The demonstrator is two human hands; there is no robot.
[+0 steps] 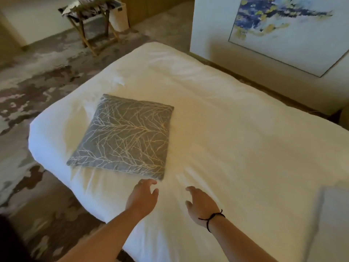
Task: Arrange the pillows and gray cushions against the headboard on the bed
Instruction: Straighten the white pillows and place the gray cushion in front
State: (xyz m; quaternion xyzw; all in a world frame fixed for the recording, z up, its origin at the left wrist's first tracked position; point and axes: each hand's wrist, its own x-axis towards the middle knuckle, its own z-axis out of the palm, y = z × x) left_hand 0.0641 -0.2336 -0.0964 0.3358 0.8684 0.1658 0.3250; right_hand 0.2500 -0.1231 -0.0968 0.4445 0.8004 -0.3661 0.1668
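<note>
A gray cushion (124,137) with a pale branch pattern lies flat on the white bed (236,133), toward the bed's left corner. My left hand (142,196) reaches out just below the cushion's near corner, fingers relaxed and holding nothing. To its right my right hand (200,204), with a black cord round the wrist, hovers over the sheet, fingers spread and empty. The edge of a white pillow (332,220) shows at the lower right. The headboard is out of view.
A wooden folding rack (92,25) with patterned fabric on top stands on the mottled carpet (37,76) beyond the bed. A white bin (120,16) is beside it. A framed blue and yellow painting (287,29) hangs on the wall at the right.
</note>
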